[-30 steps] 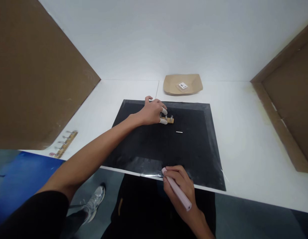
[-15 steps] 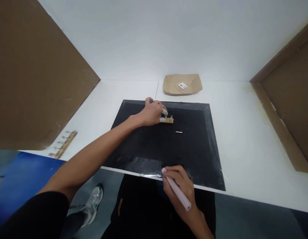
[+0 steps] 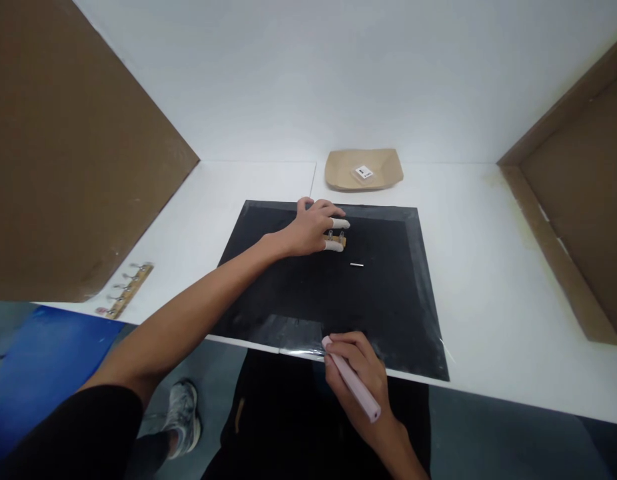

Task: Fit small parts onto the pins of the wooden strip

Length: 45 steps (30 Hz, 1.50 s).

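Note:
My left hand (image 3: 313, 230) reaches across the black mat (image 3: 388, 307). Its thumb and index finger wear white finger covers and lie apart along the two sides of a small wooden strip with metal hooks (image 3: 342, 239). Part of that strip is hidden under the hand, and I cannot tell how firmly the fingers touch it. Low in the view, at the mat's front edge, my right hand (image 3: 363, 373) is closed around a pale pink, thick pen-shaped tool (image 3: 356, 385). A short silver metal rod (image 3: 356, 265) lies on the mat, nearer me than the strip.
Behind the mat stands a brown paper tray (image 3: 338, 177) holding a small clear case with a white label (image 3: 363, 173). Another wooden hook strip (image 3: 130, 291) lies at the table's left edge. Brown panels (image 3: 78, 153) flank both sides. A person's shoe (image 3: 183, 417) shows below the table.
The left thumb and index finger, earlier bent at the hook strip, now stretch further right along its sides. The right hand and pink tool keep their place.

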{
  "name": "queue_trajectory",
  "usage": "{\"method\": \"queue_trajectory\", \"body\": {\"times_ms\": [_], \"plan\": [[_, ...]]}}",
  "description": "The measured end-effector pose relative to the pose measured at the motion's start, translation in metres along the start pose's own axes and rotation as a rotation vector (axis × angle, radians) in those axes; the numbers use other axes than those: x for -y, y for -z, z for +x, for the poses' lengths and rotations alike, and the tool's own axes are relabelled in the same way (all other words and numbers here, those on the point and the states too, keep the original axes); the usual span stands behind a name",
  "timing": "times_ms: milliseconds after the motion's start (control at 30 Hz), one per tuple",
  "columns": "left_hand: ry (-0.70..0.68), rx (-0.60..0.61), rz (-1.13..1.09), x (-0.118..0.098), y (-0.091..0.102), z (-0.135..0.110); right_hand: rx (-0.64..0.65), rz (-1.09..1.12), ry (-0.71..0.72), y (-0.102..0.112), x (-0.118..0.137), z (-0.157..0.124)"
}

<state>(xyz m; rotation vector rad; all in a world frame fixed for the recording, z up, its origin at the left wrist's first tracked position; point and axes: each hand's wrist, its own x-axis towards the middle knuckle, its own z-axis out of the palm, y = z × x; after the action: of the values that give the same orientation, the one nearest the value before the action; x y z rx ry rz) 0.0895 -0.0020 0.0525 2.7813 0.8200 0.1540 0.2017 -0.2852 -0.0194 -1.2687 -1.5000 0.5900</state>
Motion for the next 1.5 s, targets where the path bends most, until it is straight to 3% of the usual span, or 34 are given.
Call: {"method": "queue_trajectory", "body": {"times_ms": [1000,1500], "plan": [[0.034,0.099,-0.048,-0.011,0.011,0.014,0.017,0.02,-0.006,0.002,0.002,-0.002],[0.016,0.067,-0.025,-0.009,0.011,0.015,0.018,0.012,-0.003,0.001,0.001,-0.002]]}}
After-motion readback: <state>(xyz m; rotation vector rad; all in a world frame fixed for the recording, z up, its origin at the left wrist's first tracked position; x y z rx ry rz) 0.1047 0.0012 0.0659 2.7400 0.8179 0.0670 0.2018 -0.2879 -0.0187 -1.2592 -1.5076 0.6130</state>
